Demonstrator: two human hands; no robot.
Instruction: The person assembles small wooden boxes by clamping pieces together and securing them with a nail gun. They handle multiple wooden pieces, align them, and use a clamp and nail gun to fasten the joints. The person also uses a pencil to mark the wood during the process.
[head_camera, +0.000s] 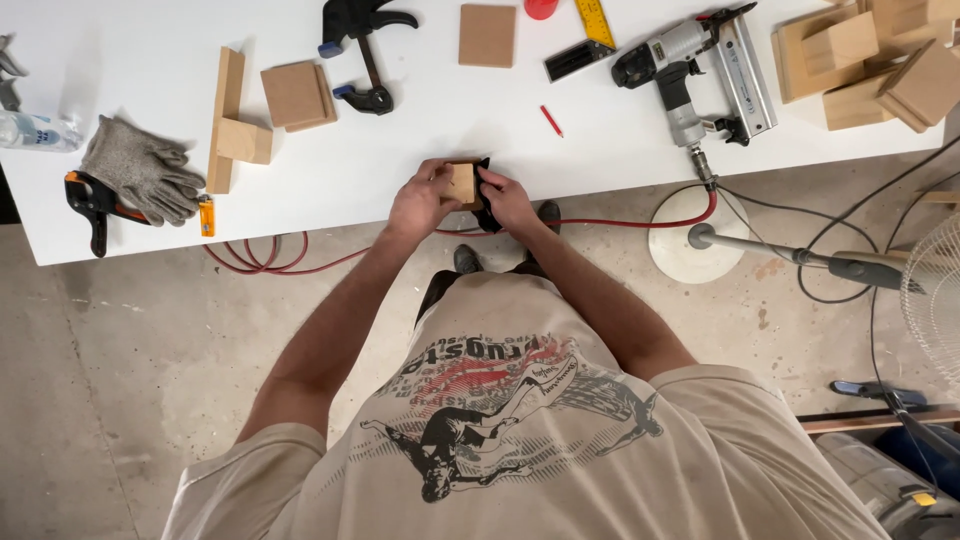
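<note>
My left hand (420, 203) grips a small light wooden block (463, 183) at the near edge of the white table (150, 60). My right hand (508, 200) presses a black piece, maybe cloth or a pad (486, 214), against the block's right side. The two hands are close together with the block between them. What the black piece is exactly cannot be made out.
A grey nail gun (700, 65) with a red hose (620, 221) lies to the right, beside stacked wood blocks (870, 60). On the left are grey gloves (140, 168), clamps (362, 50), wood pieces (240, 125) and a red pencil (551, 121). A fan stand (700, 240) is on the floor.
</note>
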